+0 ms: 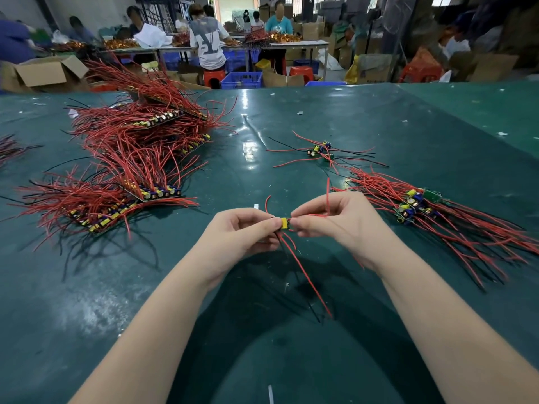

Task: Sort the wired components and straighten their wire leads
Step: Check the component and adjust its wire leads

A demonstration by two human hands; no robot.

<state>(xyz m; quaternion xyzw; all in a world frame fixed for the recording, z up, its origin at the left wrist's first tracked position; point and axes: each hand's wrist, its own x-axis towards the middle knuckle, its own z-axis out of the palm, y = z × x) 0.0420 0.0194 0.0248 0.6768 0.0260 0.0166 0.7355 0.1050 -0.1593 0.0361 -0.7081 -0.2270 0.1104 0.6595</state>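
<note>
Holding one small wired component (284, 223) between both hands, we keep it just above the green surface (291, 118), near its front edge and in the middle of the view; its yellow body lies crosswise, long axis running left to right, with the left hand (242, 234) pinching one end and the right hand (335, 221) pinching the other; both sit equally close to it, fingertips nearly meeting across the part. Its red leads (309, 284) trail down toward us, along with a black one, while shorter red leads curl upward beside each hand; the right hand's fingers also seem to close over a lead running to the right, so a pull along that lead looks like the step in hand. Both forearms reach forward from the bottom corners, wrists angled inward, fingers curled. To the right lies a smaller pile (420, 205) with wires combed one way; beyond it rests a loose cluster (319, 150); to the left sprawls a large tangled heap (140, 158).
</note>
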